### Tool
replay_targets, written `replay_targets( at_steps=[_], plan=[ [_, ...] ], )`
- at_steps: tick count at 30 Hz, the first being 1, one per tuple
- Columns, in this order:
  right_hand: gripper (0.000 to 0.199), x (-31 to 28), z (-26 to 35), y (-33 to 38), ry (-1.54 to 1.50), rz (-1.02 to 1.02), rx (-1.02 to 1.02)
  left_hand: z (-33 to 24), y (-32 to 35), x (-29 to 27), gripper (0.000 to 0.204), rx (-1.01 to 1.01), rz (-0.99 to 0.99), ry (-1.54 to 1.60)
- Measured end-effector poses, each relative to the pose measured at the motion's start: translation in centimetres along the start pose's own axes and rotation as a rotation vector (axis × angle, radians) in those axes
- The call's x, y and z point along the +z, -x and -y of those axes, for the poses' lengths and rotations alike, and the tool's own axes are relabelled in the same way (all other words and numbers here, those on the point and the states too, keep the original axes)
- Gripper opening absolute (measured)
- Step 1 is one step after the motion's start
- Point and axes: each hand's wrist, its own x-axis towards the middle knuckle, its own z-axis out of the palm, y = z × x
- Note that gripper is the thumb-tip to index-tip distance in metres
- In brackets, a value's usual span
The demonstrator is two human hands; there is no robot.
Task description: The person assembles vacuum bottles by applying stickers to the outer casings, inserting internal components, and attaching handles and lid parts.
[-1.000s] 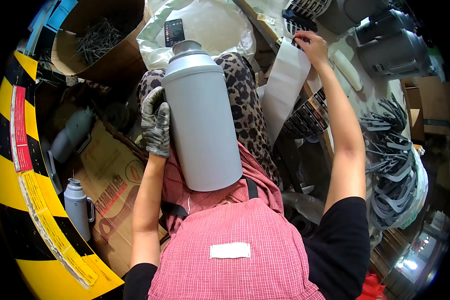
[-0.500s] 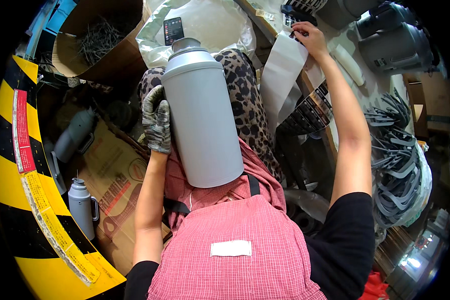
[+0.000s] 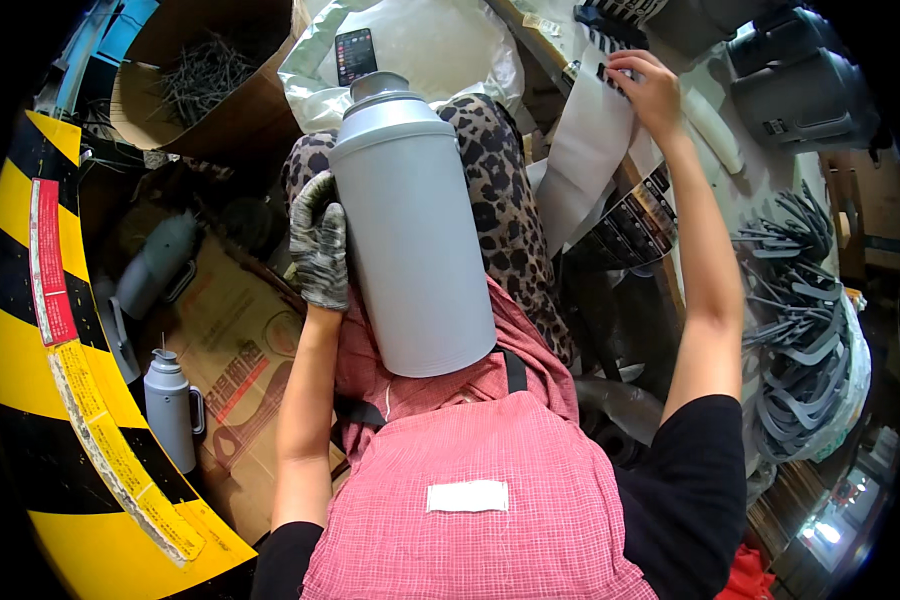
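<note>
A large grey vacuum flask body (image 3: 415, 240) lies tilted across my lap, its open metal neck pointing away from me. My left hand (image 3: 318, 240), in a grey patterned knit glove, is curled against the flask's left side and steadies it. My bare right hand (image 3: 655, 95) is stretched out to the bench at the far right. Its thumb and fingertips pinch at the upper end of a white label strip (image 3: 588, 135), where a small dark label shows. The strip hangs over the bench edge, with a dark printed sheet (image 3: 630, 225) below it.
A phone (image 3: 354, 55) lies on a plastic bag beyond my knees. Grey handles (image 3: 800, 370) are heaped at the right, below larger grey flask bodies (image 3: 800, 95). At the left are a small grey flask (image 3: 170, 405), a carton of thin dark pieces (image 3: 207, 75) and a yellow-black striped edge (image 3: 100, 450).
My right hand has shifted slightly right and toward me, and the white strip's upper end has moved with it. My left hand stays on the flask. The whole view has shifted a little.
</note>
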Motion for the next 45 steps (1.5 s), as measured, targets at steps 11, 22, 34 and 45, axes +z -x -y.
replay_targets(
  at_steps=[11,22,34,45],
  plan=[
    [0.013,0.5,25.5,7.1,-1.045,0.126,0.431,-6.3,0.8,1.2,0.035,-0.013,0.059,-0.08],
    [0.018,5.5,28.2,5.7,-0.976,0.086,0.606,-8.0,-3.4,0.6,0.042,-0.293,0.278,0.058],
    [0.02,7.1,27.5,4.5,-0.86,0.033,0.594,-5.8,-5.3,1.8,0.019,0.021,0.175,-0.549],
    [0.018,6.7,27.7,3.3,-0.774,0.081,0.53,-6.7,-5.6,1.8,0.027,0.089,0.182,-0.771]
  ],
)
